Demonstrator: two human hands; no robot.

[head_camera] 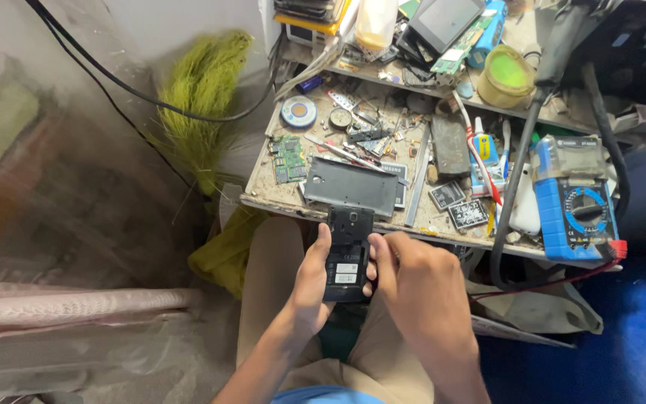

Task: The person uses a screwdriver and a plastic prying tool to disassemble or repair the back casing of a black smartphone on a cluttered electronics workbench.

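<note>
Phone (348, 254) back-open | left hand (309, 288) fingers grip it | right hand (420, 288) fingers curled on its edge, tips hidden

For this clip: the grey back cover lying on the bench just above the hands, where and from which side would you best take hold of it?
Probably by the long near edge of the grey back cover, coming from the person's side. It lies flat and that edge sits at the bench lip, where fingers could get under it. The far side is crowded with small tools and a green circuit board. Both the left hand and right hand hold the opened phone.
</note>
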